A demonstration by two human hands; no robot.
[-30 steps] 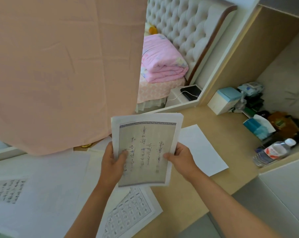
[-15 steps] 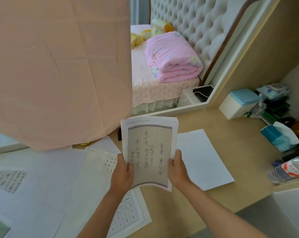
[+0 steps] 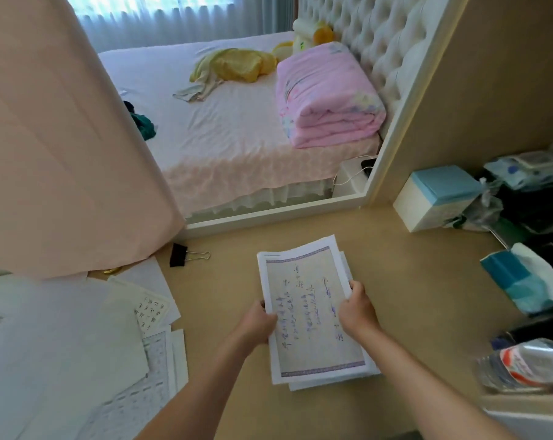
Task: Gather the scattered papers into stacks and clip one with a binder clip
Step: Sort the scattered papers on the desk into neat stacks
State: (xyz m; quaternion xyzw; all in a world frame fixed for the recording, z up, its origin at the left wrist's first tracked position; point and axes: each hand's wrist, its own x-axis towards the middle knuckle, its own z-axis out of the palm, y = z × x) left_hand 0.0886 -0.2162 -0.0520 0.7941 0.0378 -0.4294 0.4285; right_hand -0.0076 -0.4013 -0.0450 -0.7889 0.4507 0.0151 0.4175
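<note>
A stack of papers, its top sheet printed with a bordered grey page of handwriting, lies low over the wooden desk in the middle. My left hand grips its left edge and my right hand grips its right edge. A black binder clip with silver handles lies on the desk to the upper left of the stack, apart from both hands. Several loose sheets, some with grid characters, are spread over the desk's left part.
A pink curtain hangs over the left. At the right stand a white and blue box, a tissue pack, a water bottle and clutter. Beyond the desk is a bed with a folded pink quilt.
The stack has come down from upright in the air to lie over the white sheet on the desk at the right. My view rose, and the binder clip came into sight.
</note>
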